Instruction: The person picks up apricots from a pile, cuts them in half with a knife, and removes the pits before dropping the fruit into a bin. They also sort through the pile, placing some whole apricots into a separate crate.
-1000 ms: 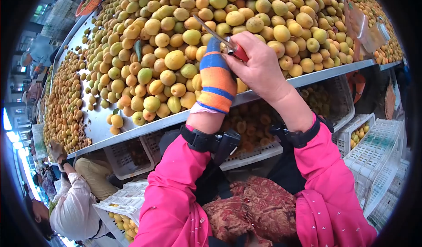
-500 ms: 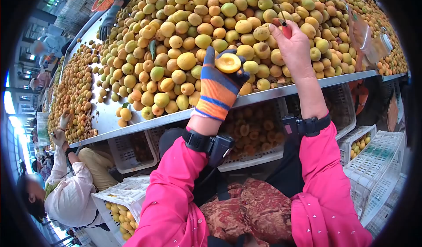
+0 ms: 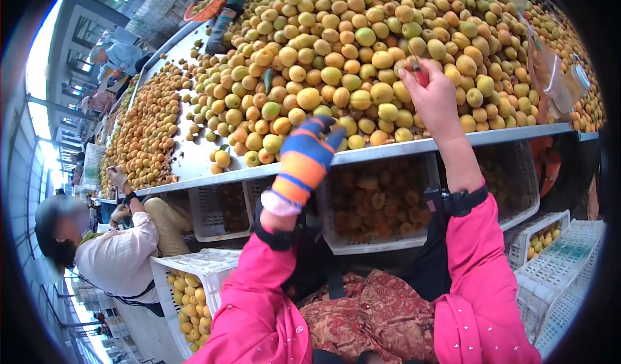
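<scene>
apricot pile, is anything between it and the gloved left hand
Nothing visible does. The gloved left hand sits at the table's metal edge, fingertips beside the nearest fruit of the apricot pile. The right hand, gripping a red-handled knife, is farther along the pile, not between them.

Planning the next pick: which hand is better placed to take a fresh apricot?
Left, probably. The gloved left hand hovers by the front apricots and looks empty, though blurred. The right hand grips the red-handled knife.
</scene>
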Available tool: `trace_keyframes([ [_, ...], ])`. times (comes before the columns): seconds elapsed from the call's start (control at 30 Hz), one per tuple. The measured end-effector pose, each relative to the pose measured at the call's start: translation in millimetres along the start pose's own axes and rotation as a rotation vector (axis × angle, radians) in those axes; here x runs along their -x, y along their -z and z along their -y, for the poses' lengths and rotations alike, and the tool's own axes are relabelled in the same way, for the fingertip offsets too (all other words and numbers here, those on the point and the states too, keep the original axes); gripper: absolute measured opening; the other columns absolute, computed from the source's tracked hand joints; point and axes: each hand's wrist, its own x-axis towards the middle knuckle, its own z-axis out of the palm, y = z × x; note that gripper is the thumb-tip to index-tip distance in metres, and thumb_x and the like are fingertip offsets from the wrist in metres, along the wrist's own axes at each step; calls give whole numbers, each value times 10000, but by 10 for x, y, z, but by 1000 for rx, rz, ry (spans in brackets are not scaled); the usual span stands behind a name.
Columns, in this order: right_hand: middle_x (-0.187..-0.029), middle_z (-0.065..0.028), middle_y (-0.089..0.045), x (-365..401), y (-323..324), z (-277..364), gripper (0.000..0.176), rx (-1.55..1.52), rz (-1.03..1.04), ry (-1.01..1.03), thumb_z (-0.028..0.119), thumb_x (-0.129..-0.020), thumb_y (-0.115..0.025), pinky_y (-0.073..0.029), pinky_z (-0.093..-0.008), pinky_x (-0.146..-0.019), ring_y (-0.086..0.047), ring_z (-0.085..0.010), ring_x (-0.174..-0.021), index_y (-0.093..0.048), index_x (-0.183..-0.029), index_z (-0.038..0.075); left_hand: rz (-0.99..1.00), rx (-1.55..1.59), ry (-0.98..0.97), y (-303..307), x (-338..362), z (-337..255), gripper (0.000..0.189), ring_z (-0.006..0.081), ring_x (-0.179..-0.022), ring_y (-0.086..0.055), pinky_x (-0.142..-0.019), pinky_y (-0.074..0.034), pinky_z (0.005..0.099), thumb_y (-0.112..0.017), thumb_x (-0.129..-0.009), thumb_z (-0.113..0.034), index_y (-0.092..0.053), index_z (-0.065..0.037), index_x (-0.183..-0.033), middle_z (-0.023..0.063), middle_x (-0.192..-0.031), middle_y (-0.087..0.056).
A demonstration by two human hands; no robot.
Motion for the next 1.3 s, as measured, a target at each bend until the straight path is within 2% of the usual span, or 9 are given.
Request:
trace_keyframes([
  [0.3,-874,-98,-591,-1,-106,-157,336,-196,63,-53,243,-845,-621,-467,-269,-662,-579,-171,-737,-489,-1045,7,79,-561,-143,21,-1081,528,498,303,-1038,-532,-905,-421,382,-700,-704,-229,-543,-90,-1155,140,-1124,-547],
  [0.47,-627,34,-451,88,-252,169,229,-925,202,-595,270,-857,-616,-262,-172,-324,-373,-29,-391,-476,-880,90,225,1701,34,-41,-990,265,440,286,-1047,-551,-894,-462,340,-591,-817,-159,-463,-16,-1213,109,-1129,-572],
  [0.53,-581,55,-408,121,-380,131,275,-936,246,-652,324,-830,-645,-220,-169,-303,-326,-19,-361,-468,-845,115,263,1869,6,-197,-820,-102,396,306,-1101,-511,-929,-421,450,-423,-861,-217,-459,-30,-1208,167,-1182,-525],
  [0.6,-629,50,-465,149,-432,134,305,-981,269,-638,349,-806,-670,-248,-157,-344,-359,-8,-414,-498,-850,102,14,704,-435,-508,-773,-183,382,217,-1112,-520,-955,-410,327,-385,-944,-254,-428,-19,-1242,121,-1253,-501],
  [0.7,-729,12,-548,140,-393,139,328,-848,206,-528,324,-791,-695,-360,-152,-450,-460,-12,-554,-525,-919,74,134,1605,39,-720,-669,-331,417,159,-985,-556,-839,-461,264,-391,-951,-347,-449,-53,-1241,64,-1175,-537],
  [0.73,-777,-1,-568,121,-367,134,354,-761,186,-450,307,-779,-710,-396,-165,-523,-486,-24,-629,-527,-950,56,82,1174,-89,-732,-754,-198,422,142,-951,-554,-779,-476,244,-401,-948,-355,-439,-74,-1261,52,-1142,-535],
  [0.9,-808,24,-550,22,-317,97,371,-288,240,-3,287,-790,-702,-437,-219,-633,-490,-54,-715,-508,-959,20,344,1315,-51,-400,-700,-254,467,163,-985,-555,-815,-475,270,-485,-919,-305,-381,-63,-1305,76,-1139,-533],
  [1.13,-655,72,-383,42,-287,123,245,-614,430,-344,298,-931,-489,-285,-186,-504,-326,-27,-595,-497,-866,61,301,1905,-16,-298,-806,-101,413,257,-1063,-533,-915,-451,388,-508,-896,-198,-391,-94,-1279,101,-1168,-504],
  [1.3,-659,73,-376,138,-341,115,281,-500,454,-200,325,-932,-483,-279,-190,-506,-323,-35,-594,-523,-892,50,218,1748,-99,-176,-788,-48,487,255,-1065,-530,-938,-439,396,-556,-878,-244,-363,-86,-1297,110,-1173,-500],
])
